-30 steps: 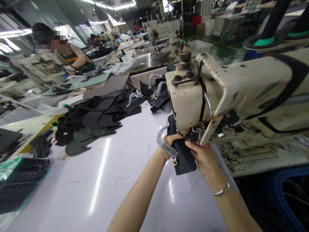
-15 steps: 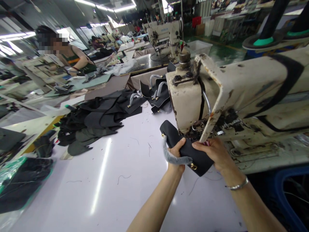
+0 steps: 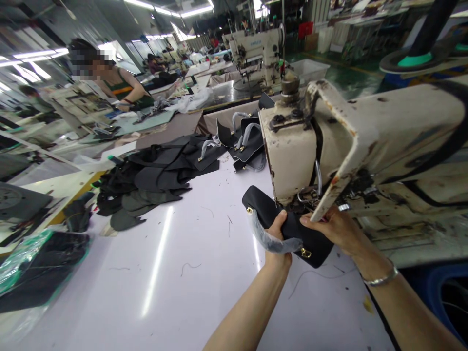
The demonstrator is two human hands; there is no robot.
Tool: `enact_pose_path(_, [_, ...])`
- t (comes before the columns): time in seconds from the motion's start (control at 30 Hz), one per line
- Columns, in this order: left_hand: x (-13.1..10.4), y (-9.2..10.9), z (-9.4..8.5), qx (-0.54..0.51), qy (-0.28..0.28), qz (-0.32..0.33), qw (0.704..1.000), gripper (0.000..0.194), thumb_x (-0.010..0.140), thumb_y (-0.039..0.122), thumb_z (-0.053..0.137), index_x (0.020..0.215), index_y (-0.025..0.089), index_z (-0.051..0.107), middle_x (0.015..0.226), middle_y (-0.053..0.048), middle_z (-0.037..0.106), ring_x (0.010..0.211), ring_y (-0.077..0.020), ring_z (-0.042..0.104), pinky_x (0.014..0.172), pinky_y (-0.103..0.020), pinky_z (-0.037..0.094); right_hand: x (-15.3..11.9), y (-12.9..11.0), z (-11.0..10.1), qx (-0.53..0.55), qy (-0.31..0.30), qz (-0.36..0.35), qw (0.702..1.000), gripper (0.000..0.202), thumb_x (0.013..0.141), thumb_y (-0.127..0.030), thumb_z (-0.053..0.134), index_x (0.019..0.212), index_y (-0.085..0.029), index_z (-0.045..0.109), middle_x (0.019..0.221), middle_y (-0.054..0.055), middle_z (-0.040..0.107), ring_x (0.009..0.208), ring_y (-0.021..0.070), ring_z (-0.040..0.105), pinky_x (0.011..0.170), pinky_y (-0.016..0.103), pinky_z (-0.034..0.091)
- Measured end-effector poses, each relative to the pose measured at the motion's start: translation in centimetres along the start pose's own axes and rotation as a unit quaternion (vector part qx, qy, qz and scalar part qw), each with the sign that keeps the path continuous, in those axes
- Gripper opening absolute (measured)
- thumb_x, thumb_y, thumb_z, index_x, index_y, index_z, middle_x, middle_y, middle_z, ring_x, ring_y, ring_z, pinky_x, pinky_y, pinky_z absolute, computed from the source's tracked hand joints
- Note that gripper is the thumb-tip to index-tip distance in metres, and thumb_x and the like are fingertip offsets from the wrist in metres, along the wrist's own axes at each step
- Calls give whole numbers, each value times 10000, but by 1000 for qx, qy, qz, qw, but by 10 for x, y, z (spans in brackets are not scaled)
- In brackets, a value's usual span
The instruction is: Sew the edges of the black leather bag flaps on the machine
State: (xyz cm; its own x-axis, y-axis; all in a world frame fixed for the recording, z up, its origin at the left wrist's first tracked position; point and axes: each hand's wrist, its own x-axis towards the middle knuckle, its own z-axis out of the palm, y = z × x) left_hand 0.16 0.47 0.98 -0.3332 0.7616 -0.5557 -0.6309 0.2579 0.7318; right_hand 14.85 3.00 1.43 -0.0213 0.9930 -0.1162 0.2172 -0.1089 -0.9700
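Note:
A black handbag piece (image 3: 317,242) with gold clasps lies tilted under the head of a sewing machine (image 3: 292,156). Its curved handle (image 3: 260,233) is wrapped in clear plastic. My left hand (image 3: 278,243) reaches through the handle and grips the bag piece, thumb on top and other fingers hidden beneath. At the edge by the needle area, my right hand (image 3: 340,231) pinches the same piece, partly behind the machine's bent metal guard (image 3: 338,180). The needle itself is hard to make out.
Black cut pieces (image 3: 157,168) are heaped at the left of the white table (image 3: 175,302). More handled bag pieces (image 3: 248,144) sit behind the machine. A plastic-wrapped black bundle (image 3: 40,268) lies at far left. Another person (image 3: 124,87) works beyond; a blue bin (image 3: 431,292) stands lower right.
The whole view has shifted, so the machine and table items appear slightly further right. Both hands keep their hold on the bag piece, which stays under the machine head.

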Motion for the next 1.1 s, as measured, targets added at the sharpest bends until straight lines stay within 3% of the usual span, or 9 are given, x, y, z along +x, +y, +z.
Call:
enact_pose_path(0.1, [-1, -1, 1, 10, 1, -10, 1000, 531, 643, 369, 861, 1111, 178, 700, 1127, -130, 779, 1105, -385, 734, 959, -510, 619, 1, 2, -2, -31, -31, -14, 999, 148, 695, -372, 853, 688, -230, 813, 649, -2, 716, 627, 211, 643, 563, 293, 439])
enact_pose_path(0.27, [-4, -3, 4, 7, 1, 3, 1000, 482, 696, 392, 824, 1105, 173, 694, 1140, -125, 780, 1116, -386, 726, 964, -509, 615, 0, -10, -9, -57, -22, -13, 998, 149, 671, -355, 855, 639, -223, 795, 584, -2, 682, 576, 202, 609, 528, 284, 401])
enact_pose_path(0.43, [-9, -4, 0, -10, -69, 26, 997, 456, 723, 361, 827, 1126, 187, 703, 1222, -117, 762, 1174, -357, 710, 1019, -465, 596, -1, -21, -15, -90, -5, -4, 996, 153, 629, -352, 855, 600, -217, 789, 568, 11, 678, 540, 202, 585, 497, 294, 347])
enact_pose_path(0.6, [-9, -3, 0, -21, -75, 34, 996, 471, 726, 318, 823, 1160, 193, 689, 1217, -92, 768, 1201, -345, 700, 1045, -456, 580, 1, -15, -17, -99, -5, -14, 995, 177, 656, -373, 860, 608, -220, 784, 540, 5, 666, 582, 220, 619, 536, 298, 393])
enact_pose_path(0.87, [-7, -4, 4, -66, -46, 54, 995, 289, 673, 329, 868, 888, 189, 734, 1011, -96, 791, 1051, -345, 746, 992, -472, 592, 0, -10, -18, -158, -11, -64, 985, 214, 746, -382, 806, 645, -199, 761, 550, -10, 655, 606, 205, 634, 523, 268, 404])
enact_pose_path(1.1, [-3, 5, 5, -46, -65, 61, 995, 231, 672, 278, 867, 840, 180, 742, 966, -103, 790, 970, -329, 766, 903, -445, 627, 0, 6, -16, -155, 3, -81, 985, 238, 761, -384, 810, 622, -201, 747, 536, -12, 635, 577, 189, 606, 505, 264, 396])
